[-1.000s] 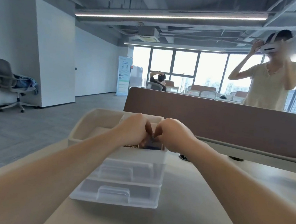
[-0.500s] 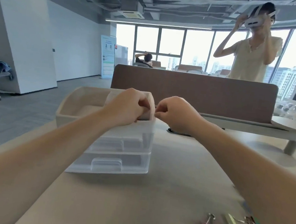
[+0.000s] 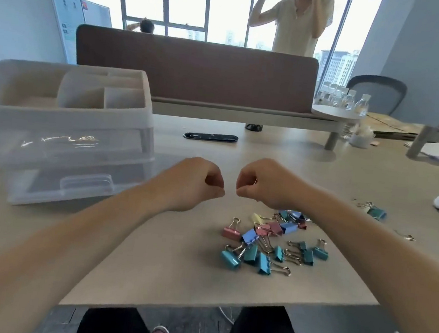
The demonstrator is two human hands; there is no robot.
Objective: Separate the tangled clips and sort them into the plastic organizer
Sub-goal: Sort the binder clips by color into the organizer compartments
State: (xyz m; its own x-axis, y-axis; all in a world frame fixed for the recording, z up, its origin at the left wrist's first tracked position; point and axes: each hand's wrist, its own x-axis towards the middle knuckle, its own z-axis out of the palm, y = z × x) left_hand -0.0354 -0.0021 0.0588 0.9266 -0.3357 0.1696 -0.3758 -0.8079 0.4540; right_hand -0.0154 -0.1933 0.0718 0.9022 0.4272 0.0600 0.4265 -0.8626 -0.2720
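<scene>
Both hands are drawing back from the organizer (image 3: 63, 120), now sitting at ten o'clock. The left hand (image 3: 195, 184) and right hand (image 3: 264, 184) are hovering, fingers curled on nothing visible. The clips (image 3: 267, 242) are lying at five o'clock on the desk (image 3: 175, 270).

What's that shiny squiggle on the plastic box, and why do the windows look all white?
Head view: the squiggle is glare, light bouncing off the clear plastic organizer. Head view too: the windows are far brighter than the room, so they wash out to white.
</scene>
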